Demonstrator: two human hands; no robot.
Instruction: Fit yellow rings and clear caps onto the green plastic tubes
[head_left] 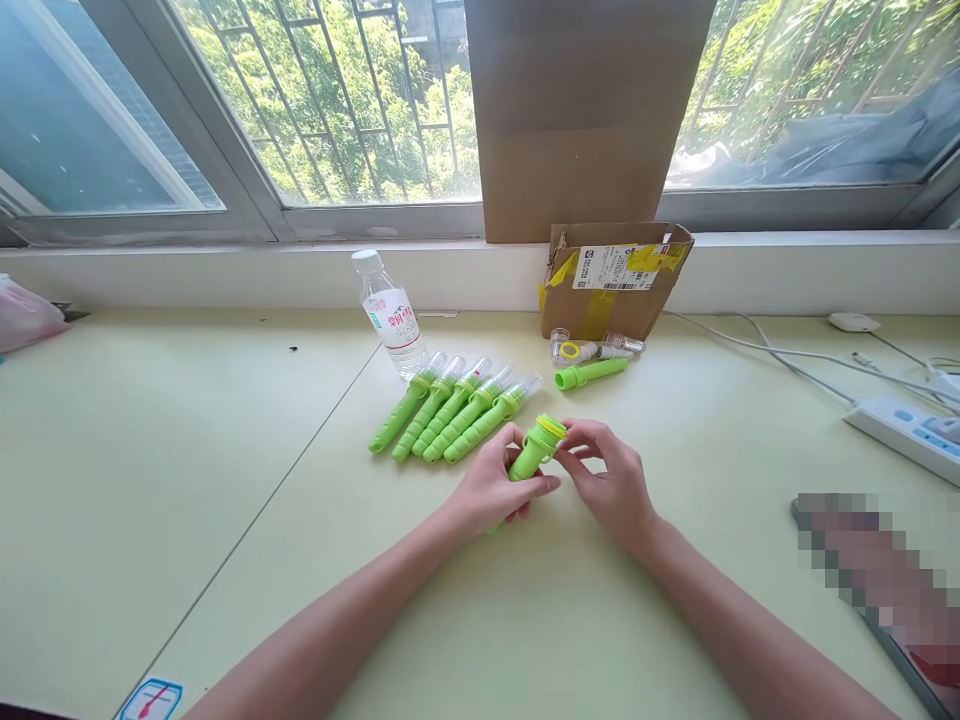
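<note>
My left hand (500, 487) is wrapped round a green plastic torch-shaped handle (535, 447), its wide threaded end tilted up. A yellow ring (551, 427) sits around that end. My right hand (609, 482) pinches at the side of the wide end with thumb and forefinger. Its fingertips partly hide the contact. Just beyond my left hand, several green handles with clear caps (451, 408) lie side by side in a slanted row. Farther right lie a bare green handle (592, 373), another yellow ring (571, 351) and clear plastic caps (624, 343).
A water bottle (391, 318) stands behind the row. Against the wall is an opened cardboard box (611, 285) with yellow tape. To the right are a power strip (904, 430), white cables (795, 350) and a blurred phone-like object (885, 600). A sticker (152, 699) marks the near left.
</note>
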